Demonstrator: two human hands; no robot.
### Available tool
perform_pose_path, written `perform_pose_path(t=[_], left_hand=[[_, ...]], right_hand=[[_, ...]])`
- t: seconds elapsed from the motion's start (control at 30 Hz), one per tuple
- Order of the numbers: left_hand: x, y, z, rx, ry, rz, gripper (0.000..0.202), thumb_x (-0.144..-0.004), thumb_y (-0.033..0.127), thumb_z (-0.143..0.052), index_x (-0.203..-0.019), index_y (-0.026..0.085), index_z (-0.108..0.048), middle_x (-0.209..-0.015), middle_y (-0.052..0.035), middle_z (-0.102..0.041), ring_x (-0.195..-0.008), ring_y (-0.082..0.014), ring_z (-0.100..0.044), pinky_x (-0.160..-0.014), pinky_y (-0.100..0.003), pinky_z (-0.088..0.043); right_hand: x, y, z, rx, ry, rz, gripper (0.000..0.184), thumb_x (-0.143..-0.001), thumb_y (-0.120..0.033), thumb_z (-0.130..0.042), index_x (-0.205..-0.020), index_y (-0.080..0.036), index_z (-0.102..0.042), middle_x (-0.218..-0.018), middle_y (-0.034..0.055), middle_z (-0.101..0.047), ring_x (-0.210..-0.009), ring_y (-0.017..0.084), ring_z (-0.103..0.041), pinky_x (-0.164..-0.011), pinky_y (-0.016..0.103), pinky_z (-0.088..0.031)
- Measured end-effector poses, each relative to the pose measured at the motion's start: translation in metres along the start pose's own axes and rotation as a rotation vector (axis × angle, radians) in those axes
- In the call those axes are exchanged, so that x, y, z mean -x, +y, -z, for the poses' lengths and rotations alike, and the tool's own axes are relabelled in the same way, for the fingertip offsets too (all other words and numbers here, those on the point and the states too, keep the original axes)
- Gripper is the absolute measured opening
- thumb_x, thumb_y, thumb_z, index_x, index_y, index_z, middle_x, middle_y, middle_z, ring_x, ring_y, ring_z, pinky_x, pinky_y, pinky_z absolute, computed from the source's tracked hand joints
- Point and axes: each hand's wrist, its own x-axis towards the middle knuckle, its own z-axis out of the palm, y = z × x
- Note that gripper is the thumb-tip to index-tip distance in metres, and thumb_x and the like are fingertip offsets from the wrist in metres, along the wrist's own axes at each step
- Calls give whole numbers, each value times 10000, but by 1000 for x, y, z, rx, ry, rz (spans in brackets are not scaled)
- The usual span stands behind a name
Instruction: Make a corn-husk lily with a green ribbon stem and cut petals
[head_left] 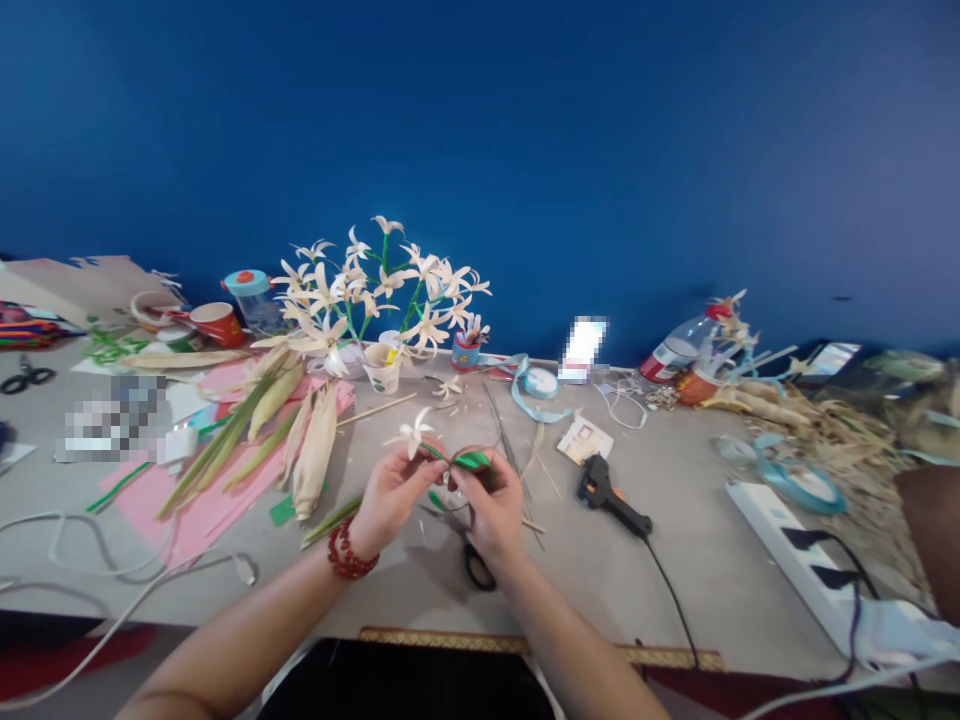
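Your 12 o'clock, flower [415, 432] you hold: petals matt, papery. Your 1 o'clock, bottle [675, 345]: clear, glossy plastic. Between 1 and 2, glue gun [611, 500]: matt plastic. Your 2 o'clock, power strip [772, 540]: smooth plastic; husk pile [832, 430]: dry, rough. Your 10 o'clock, pink sheets [195, 527]: matt paper.

On my feed, a deep-blue wall [480, 120] rises behind a grey tabletop [720, 590], its colour softening to a paler violet-blue towards the right.
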Motion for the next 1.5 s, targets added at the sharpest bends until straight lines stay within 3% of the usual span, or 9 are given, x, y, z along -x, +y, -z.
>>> perform_pose_path(t=[0.13,0.4,0.53,0.7,0.93,1.23,1.37,1.5], left_hand=[[-1,2,4,-50,-68,2,137,-864,287,-621,-860,153,-647,-782,-22,-558,-698,-132,-508,-654,-244,-440],[-3,5,7,-75,-87,-5,181,-857,328,-624,-856,149,-652,-801,-33,-558,-699,-140,-517,-657,-258,-464],[-3,3,7,-79,-128,-7,177,-884,322,-587,-866,157,-650,-767,-29,-576,-703,-149,-545,-678,-266,-483],[-1,-1,3,-131,-17,-35,169,-850,319,-634,-858,152,-663,-804,-38,-618,-723,-157,-570,-703,-275,-499],[2,0,-6,-25,50,-12,144,-809,296,-683,-803,159,-639,-788,-19,-604,-679,-143,-576,-672,-273,-503],[-1,4,0,20,-73,41,146,-844,299,-644,-878,158,-646,-753,-17,-592,-679,-139,-564,-664,-259,-489],[-4,7,4,-67,-128,25,161,-876,311,-598,-881,157,-644,-768,-24,-594,-693,-146,-570,-680,-267,-489],[-3,3,8,-179,-104,-35,170,-889,309,-576,-889,155,-648,-796,-38,-602,-726,-157,-568,-703,-270,-482]], right_hand=[[-1,3,2,-100,10,-79,108,-702,-164,-746,-719,-197,-645,-671,-25,-611,-555,97,-513,-523,213,-423],[-5,6,0,-263,56,-298,194,-623,-147,-763,-635,-182,-573,-553,-46,-587,-488,80,-494,-489,189,-383],[-4,5,-2,-294,68,-290,217,-610,-133,-757,-622,-185,-547,-551,-55,-574,-480,78,-493,-485,189,-386],[-1,4,-1,-216,113,-184,258,-622,-175,-784,-620,-197,-527,-570,-52,-572,-505,94,-525,-509,211,-425],[3,7,2,-99,77,-56,165,-694,-212,-780,-706,-205,-615,-634,-40,-587,-579,106,-549,-563,222,-451],[-2,10,4,-241,26,-185,161,-671,-138,-754,-711,-198,-610,-642,-45,-599,-561,100,-543,-542,211,-429],[-4,10,4,-263,0,-219,160,-675,-130,-740,-685,-191,-592,-606,-46,-603,-547,97,-548,-547,207,-425],[-4,13,3,-260,16,-196,191,-671,-139,-752,-655,-186,-568,-571,-50,-595,-523,87,-528,-535,198,-412]])
